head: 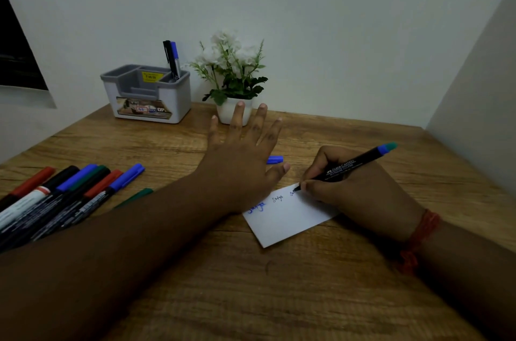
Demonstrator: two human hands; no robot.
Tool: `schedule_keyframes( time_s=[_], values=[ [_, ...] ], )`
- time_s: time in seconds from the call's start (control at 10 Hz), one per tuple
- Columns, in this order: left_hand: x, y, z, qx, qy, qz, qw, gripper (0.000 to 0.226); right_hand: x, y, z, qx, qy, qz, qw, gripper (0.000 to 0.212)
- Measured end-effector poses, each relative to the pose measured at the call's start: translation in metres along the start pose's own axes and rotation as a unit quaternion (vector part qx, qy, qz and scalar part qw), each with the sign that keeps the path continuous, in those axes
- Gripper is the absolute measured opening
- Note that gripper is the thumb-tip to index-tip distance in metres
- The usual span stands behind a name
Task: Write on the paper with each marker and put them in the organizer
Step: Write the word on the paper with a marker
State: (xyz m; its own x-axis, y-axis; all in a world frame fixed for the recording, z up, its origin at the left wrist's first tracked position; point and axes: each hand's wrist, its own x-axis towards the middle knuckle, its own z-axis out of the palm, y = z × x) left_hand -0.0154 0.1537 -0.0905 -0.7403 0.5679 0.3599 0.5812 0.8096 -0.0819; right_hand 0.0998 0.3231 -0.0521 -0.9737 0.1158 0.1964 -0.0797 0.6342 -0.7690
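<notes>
Paper [287, 218] lies on the wooden desk [251, 285], pinned flat at its far-left corner by the left hand [243, 162], fingers straight and spread, so the sheet cannot slide. The right hand [360, 187] pinches a black marker [343, 167], tip on the sheet. Unused markers [61, 195] wait at left; two stand in the organizer [148, 95] behind.
</notes>
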Motion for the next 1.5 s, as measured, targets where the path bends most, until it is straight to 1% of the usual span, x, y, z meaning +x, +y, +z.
schedule_keyframes(
  time_s=[0.4, 0.7, 1.2, 1.4, 1.5],
  values=[
    [0.0000, -0.0013, 0.0003, -0.009, -0.004, 0.000, 1.000, 0.079, 0.0020, 0.0034, -0.0002, 0.005, 0.010, 0.022, 1.000, 0.008],
    [-0.0001, -0.0011, -0.0006, -0.006, -0.009, 0.000, 1.000, 0.078, -0.0017, 0.0011, -0.0012, 0.012, 0.003, 0.018, 1.000, 0.007],
    [-0.0007, -0.0006, 0.0001, 0.000, -0.010, 0.000, 1.000, 0.078, 0.0021, 0.0048, -0.0014, 0.010, 0.023, 0.030, 0.999, 0.007],
    [0.0002, -0.0004, -0.0033, -0.007, -0.023, -0.001, 1.000, 0.078, 0.0028, 0.0083, -0.0055, 0.091, 0.093, 0.019, 0.991, 0.008],
    [0.0000, -0.0010, -0.0082, -0.013, -0.024, 0.004, 1.000, 0.075, 0.0033, 0.0082, -0.0072, 0.101, 0.118, 0.000, 0.988, 0.006]
  ],
)
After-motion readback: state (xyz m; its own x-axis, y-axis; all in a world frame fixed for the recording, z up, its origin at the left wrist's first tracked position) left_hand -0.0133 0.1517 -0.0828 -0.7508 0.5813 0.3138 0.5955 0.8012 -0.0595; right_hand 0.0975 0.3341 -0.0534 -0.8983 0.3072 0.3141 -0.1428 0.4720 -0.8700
